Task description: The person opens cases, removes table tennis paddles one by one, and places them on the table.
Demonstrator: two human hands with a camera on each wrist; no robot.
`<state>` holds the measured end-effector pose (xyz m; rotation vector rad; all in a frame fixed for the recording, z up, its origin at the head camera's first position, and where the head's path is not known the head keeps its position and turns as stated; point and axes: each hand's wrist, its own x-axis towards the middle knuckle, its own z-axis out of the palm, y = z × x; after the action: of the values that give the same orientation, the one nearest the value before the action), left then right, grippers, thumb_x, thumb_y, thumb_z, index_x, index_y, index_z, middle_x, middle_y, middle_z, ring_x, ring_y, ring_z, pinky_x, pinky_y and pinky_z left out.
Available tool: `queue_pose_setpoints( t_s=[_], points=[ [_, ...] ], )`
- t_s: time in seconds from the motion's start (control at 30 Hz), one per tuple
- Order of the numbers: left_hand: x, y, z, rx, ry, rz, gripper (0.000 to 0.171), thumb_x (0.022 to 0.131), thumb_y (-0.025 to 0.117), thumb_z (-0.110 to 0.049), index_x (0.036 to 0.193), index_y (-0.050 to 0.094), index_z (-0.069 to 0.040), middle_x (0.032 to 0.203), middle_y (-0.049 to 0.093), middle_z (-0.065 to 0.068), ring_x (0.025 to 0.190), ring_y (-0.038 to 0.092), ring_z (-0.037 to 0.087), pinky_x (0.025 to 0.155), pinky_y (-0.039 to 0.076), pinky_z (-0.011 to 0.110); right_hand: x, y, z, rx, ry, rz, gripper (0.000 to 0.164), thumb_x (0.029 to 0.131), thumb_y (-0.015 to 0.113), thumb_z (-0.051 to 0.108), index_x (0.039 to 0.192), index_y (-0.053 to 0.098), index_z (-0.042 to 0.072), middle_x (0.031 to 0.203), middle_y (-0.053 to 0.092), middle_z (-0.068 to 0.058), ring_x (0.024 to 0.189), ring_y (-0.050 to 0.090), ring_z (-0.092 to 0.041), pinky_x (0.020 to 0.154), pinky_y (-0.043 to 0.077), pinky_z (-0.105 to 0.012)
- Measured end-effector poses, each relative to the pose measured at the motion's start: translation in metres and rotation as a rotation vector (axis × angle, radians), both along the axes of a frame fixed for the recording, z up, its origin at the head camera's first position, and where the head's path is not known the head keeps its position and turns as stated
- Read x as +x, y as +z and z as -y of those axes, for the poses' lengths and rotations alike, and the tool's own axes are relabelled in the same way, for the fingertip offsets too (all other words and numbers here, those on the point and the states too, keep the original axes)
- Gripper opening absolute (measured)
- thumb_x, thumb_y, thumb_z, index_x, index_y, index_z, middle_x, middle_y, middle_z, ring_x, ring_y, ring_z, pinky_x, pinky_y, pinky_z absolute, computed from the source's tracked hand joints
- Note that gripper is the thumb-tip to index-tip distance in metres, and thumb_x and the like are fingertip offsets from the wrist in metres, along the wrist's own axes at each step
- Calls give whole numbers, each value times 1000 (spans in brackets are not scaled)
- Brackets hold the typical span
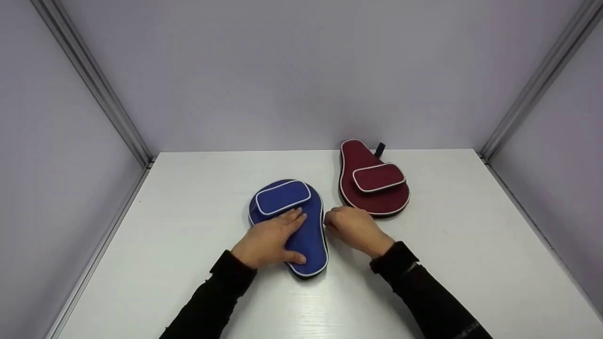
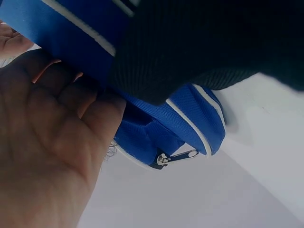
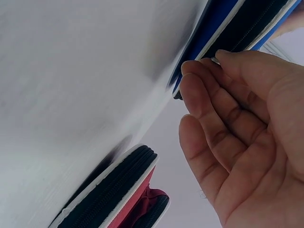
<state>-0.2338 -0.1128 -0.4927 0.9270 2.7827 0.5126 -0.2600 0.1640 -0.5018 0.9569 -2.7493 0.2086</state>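
Note:
A blue table tennis paddle case point(image 1: 308, 235) with white piping lies on the table, its small front pocket point(image 1: 282, 197) toward the far side. My left hand point(image 1: 271, 238) rests flat on the case, fingers spread. At the case's right side, my right hand point(image 1: 355, 228) pinches a small zipper pull point(image 3: 215, 61) between thumb and fingertip; the black zipper band point(image 3: 251, 28) runs along that side. In the left wrist view, another zipper pull point(image 2: 183, 156) hangs from the pocket.
Just beyond my right hand lies a dark red paddle case point(image 1: 377, 200) with a pocket and a black strap point(image 1: 379, 149). Both sit on a white table point(image 1: 188, 207) with pale panels point(image 1: 282, 84) at the back and sides.

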Motion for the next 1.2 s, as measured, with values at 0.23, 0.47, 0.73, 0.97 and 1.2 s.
queue_pose_setpoints(
  t_s=[0.23, 0.47, 0.73, 0.97, 1.2],
  points=[
    [-1, -2, 1, 11, 26, 1, 111, 97, 94, -57, 181, 43, -5, 192, 37, 18, 180, 38, 37, 146, 38, 56, 0, -1, 1, 8, 33, -24, 9, 102, 86, 11, 94, 82, 13, 91, 84, -4, 87, 82, -29, 73, 68, -47],
    [-5, -6, 1, 11, 44, -44, 102, 102, 88, -55, 178, 47, -2, 188, 44, 20, 175, 46, 40, 144, 43, 56, 0, 0, 1, 30, 49, -31, 7, 101, 87, 11, 96, 83, 14, 92, 84, -4, 87, 81, -28, 74, 68, -46],
    [-9, -7, 2, 5, 72, -50, 102, 103, 87, -55, 178, 45, 2, 188, 43, 22, 176, 45, 41, 145, 41, 55, 2, 2, 3, 27, 67, -17, 8, 102, 85, 10, 96, 83, 14, 90, 83, -3, 85, 81, -25, 71, 68, -43],
    [-14, -7, 9, 5, 115, -48, 103, 104, 86, -55, 179, 44, 2, 188, 43, 22, 176, 45, 41, 145, 40, 56, 3, 2, 5, 11, 94, 14, 8, 102, 85, 7, 98, 85, 15, 93, 84, -1, 87, 81, -22, 74, 68, -40],
    [-21, -7, 21, 0, 154, -34, 103, 106, 85, -55, 180, 41, 2, 190, 39, 23, 177, 42, 41, 147, 37, 57, 8, 5, 10, 25, 122, 65, 4, 104, 87, 12, 102, 87, 16, 97, 86, -1, 91, 83, -21, 77, 70, -41]
  ],
)
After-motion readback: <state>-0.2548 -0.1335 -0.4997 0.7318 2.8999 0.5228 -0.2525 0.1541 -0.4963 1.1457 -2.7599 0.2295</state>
